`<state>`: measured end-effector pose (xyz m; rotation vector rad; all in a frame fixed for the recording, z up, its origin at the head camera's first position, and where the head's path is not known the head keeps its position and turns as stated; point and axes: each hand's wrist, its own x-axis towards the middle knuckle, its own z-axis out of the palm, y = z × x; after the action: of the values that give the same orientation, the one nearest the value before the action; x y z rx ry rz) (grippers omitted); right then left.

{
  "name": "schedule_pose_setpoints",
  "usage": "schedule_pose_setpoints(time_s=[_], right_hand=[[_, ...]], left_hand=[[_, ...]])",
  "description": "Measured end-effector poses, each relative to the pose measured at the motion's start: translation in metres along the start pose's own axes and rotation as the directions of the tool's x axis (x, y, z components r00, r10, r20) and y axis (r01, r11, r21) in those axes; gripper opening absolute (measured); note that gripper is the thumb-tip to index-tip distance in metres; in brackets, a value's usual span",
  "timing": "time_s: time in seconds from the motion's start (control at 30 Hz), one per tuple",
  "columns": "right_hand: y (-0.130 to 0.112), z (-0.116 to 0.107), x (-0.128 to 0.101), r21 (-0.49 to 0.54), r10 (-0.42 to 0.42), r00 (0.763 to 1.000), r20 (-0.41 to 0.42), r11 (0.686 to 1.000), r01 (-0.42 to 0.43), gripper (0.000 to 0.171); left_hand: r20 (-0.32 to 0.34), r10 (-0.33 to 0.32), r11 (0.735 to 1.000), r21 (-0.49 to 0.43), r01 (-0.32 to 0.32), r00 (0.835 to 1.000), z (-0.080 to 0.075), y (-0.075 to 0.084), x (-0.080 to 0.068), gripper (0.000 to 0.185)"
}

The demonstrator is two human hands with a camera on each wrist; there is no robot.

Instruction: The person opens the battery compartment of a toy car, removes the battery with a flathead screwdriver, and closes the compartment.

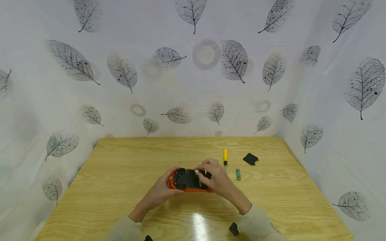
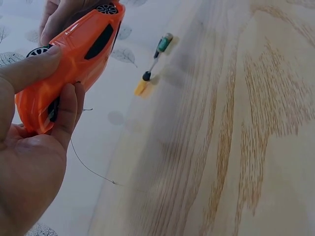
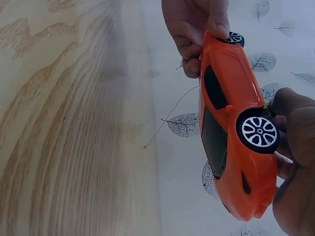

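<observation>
car [image 1: 189, 180]: orange toy, lying upside down just above the table [image 1: 120, 174], black underside facing up; its long axis is running left to right between the two hands.
left hand [image 1: 164, 187]: gripping the car's left end, thumb lying along the body and fingers curling under it, as the left wrist view is showing.
right hand [image 1: 215, 179]: clasping the car's right end, fingers reaching over the underside; a small silvery piece is showing at the fingertips, too small to identify.
nearer hand: both are touching the car, one at each end; the right hand is the one sitting over the open underside.
battery [image 1: 238, 174]: green cell lying on the table, just right of the right hand.
screwdriver [image 1: 225, 157]: yellow handle, lying near the battery, behind the right hand, pointing toward the person.
cover [image 1: 250, 159]: small black piece lying beyond the battery, apart from both hands.
wire [image 3: 167, 118]: thin strand hanging from the car.
</observation>
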<state>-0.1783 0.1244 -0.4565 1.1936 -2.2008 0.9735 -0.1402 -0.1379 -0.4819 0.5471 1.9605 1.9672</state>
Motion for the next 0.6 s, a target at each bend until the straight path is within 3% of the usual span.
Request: schedule_pose_setpoints(time_s=[0.33,0.6], right_hand=[[0.0039,0.0000,0.0002,0.042,-0.038,0.999,0.003,0.998,0.038,0.024],[0.0034,-0.0014,-0.0007,0.099,0.008,1.000,0.003,0.995,-0.008,0.025]], left_hand=[[0.023,0.011,1.000,-0.005,-0.011,1.000,0.0015,-0.0001,0.0004,0.088],[0.032,0.024,0.999,-0.024,-0.023,0.999,0.0033,-0.0033,0.0004,0.087]])
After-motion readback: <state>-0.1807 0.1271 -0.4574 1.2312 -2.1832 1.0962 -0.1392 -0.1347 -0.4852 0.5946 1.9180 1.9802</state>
